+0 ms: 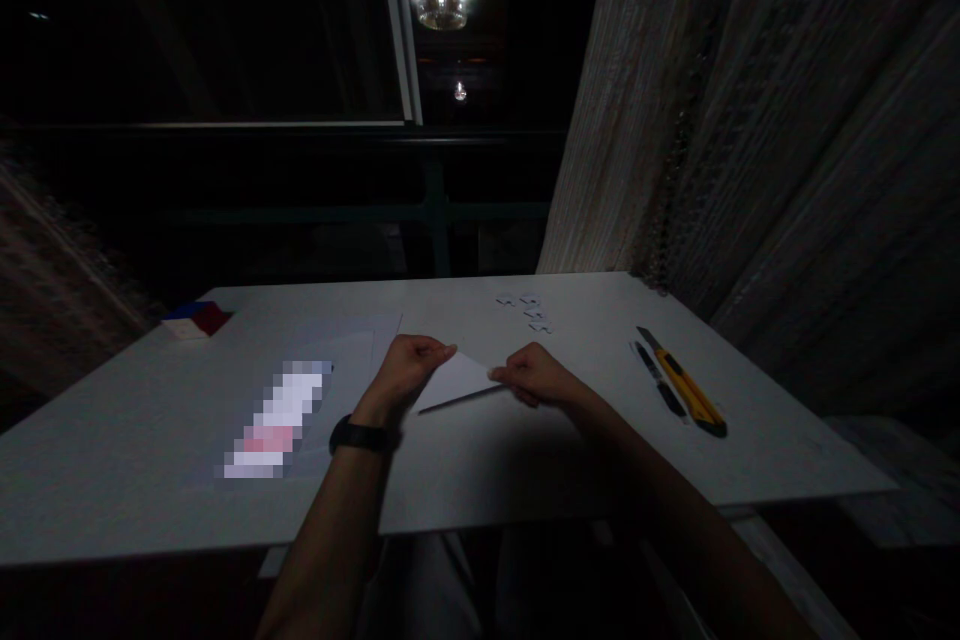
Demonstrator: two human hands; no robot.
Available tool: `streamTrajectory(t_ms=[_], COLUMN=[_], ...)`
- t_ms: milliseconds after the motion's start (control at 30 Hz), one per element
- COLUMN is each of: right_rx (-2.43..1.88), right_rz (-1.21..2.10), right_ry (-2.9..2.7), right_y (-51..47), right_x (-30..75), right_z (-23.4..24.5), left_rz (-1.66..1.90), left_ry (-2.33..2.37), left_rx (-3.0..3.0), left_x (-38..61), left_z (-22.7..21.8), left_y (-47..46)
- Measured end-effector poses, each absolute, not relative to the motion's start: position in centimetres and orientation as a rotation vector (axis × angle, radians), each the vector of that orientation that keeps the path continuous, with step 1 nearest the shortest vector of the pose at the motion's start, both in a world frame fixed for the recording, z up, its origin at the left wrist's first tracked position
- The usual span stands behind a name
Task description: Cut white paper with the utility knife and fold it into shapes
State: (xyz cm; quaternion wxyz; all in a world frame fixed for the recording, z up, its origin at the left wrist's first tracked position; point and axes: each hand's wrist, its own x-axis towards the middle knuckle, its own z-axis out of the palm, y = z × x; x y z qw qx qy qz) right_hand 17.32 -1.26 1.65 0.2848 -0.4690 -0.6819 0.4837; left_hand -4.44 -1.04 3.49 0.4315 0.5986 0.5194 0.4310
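A folded white sheet of paper [457, 382] is held just above the white table [525, 460], between both hands. My left hand [409, 370] is closed, fingers curled over the paper's left edge; a black band sits on that wrist. My right hand [534, 375] pinches the paper's right corner with closed fingers. The paper forms a triangular shape with its lower edge tilted down to the left.
A yellow utility knife [686, 385] and a dark pen [658, 380] lie to the right. Several small paper scraps [529, 312] sit at the far edge. A red and blue block [196, 318] is at far left. Curtains hang on the right.
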Motion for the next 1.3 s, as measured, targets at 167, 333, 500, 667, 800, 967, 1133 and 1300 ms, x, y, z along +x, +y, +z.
streamTrajectory(t_ms=[167, 333, 500, 667, 800, 967, 1133, 1300], right_rx=[-1.206, -1.05, -1.146, -1.086, -1.131, -1.087, -1.035, -1.004], right_rz=[1.195, 1.308, 1.346, 1.255, 1.171, 1.241, 1.344, 1.425], right_ry=[-1.622, -1.7, -1.723, -1.758, -1.737, -1.697, -1.595, -1.521], right_y=[-0.5, -0.7, -0.8, -0.8, -0.9, -0.8, -0.8, -1.0], right_x=[17.4, 16.4, 16.4, 16.5, 16.4, 16.4, 16.0, 16.3], right_z=[1.4, 0.5, 0.0, 0.4, 0.8, 0.8, 0.8, 1.1], left_rz=[1.104, 1.067, 1.051, 1.031, 1.012, 1.019, 0.982, 1.022], left_ry=[1.299, 1.275, 1.292, 1.238, 1.176, 1.149, 1.081, 1.075], left_rx=[1.467, 1.555, 1.597, 1.661, 1.656, 1.627, 1.615, 1.547], left_x=[-4.4, -4.1, -3.6, -3.2, -2.6, -2.2, -2.0, -1.7], left_z=[3.1, 2.7, 2.6, 2.4, 2.2, 2.1, 1.9, 2.3], left_y=[-0.9, -0.7, -0.7, -0.7, -0.9, -1.0, -1.1, -1.4])
